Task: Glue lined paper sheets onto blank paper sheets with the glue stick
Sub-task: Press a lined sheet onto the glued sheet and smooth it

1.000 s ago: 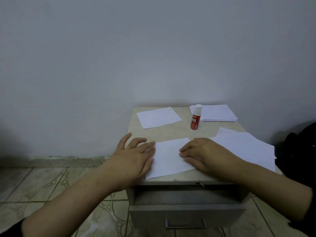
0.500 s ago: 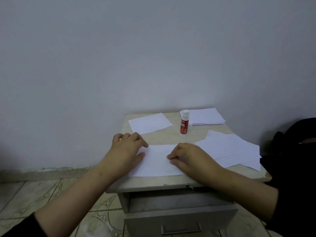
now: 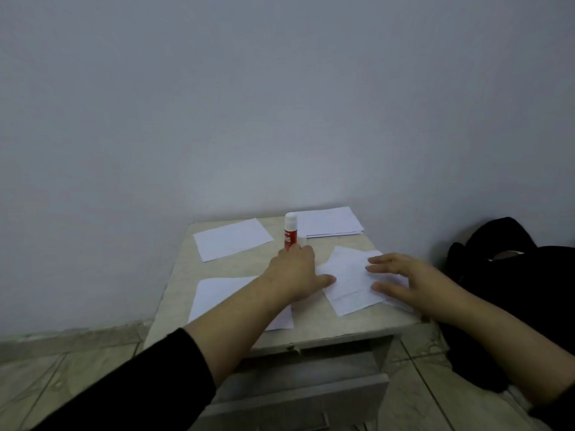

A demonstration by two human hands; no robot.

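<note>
Red glue stick (image 3: 290,234) meets left hand (image 3: 295,272); right hand (image 3: 401,281) spread over lined sheets (image 3: 348,281).

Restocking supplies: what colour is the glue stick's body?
Red with a white cap, glue stick, seen in the head view.

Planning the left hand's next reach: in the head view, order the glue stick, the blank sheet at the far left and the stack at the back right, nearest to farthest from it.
From the left hand:
1. Glue stick, just beyond its fingertips.
2. Blank sheet, far left.
3. Stack, back right by the wall.
</note>
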